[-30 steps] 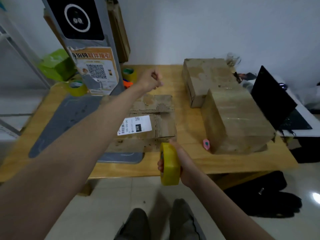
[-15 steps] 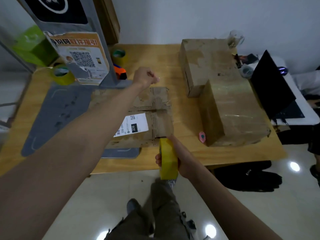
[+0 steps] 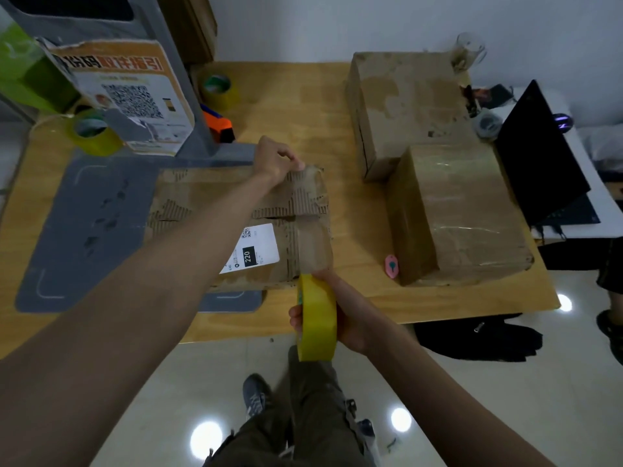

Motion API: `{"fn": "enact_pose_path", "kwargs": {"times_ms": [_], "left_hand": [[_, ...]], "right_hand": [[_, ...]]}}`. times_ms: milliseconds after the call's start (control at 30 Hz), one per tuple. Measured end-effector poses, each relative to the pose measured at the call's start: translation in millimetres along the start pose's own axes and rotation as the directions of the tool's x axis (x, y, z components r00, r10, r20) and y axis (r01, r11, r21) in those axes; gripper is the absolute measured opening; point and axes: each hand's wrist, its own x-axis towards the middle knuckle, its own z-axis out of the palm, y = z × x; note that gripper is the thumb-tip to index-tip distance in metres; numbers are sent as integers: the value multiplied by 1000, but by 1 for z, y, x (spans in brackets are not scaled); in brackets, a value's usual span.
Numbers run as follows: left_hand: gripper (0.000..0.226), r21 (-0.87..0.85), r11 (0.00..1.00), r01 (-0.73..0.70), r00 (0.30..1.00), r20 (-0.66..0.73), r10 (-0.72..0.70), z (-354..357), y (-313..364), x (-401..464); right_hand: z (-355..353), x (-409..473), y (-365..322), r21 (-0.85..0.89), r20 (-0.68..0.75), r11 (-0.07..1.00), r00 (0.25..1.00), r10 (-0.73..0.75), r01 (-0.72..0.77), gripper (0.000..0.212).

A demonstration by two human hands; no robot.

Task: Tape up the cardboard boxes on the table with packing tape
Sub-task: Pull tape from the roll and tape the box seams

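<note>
tape roll [image 3: 317, 318] hiding right hand [image 3: 350, 318] fingers

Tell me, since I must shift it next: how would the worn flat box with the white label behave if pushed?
The flat box would probably slide rather than tip, being low and wide. It looks soft: its top skin is torn, showing ribs. The left hand at its far edge may steady it.

Counts on and around the wooden table [image 3: 290, 96]

Three cardboard boxes: a flat worn one [image 3: 236, 203] with one white label [image 3: 258, 247], a far one [image 3: 404, 106], a taped one [image 3: 458, 210]. Three tape rolls: one yellow [image 3: 318, 318], one by the stand [image 3: 92, 133], one further back [image 3: 218, 91]. Two hands: left [image 3: 274, 160], right [image 3: 350, 315]. One pink cutter [image 3: 391, 266], one laptop [image 3: 539, 153], one glass [image 3: 468, 52].
</note>
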Motion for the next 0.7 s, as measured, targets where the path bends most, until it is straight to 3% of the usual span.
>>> {"fn": "enact_pose_path", "kwargs": {"times_ms": [100, 300, 700], "left_hand": [[31, 35, 999, -14, 1000, -8, 14, 8, -7, 4], [13, 60, 998, -12, 1000, -12, 13, 6, 0, -9], [22, -14, 999, -33, 999, -44, 32, 5, -2, -14]], "right_hand": [[-2, 1, 2, 5, -19, 1000, 1000, -2, 2, 42], [-4, 2, 3, 8, -32, 1000, 999, -7, 7, 40], [-4, -1, 0, -15, -3, 999, 999, -40, 40, 41]]}}
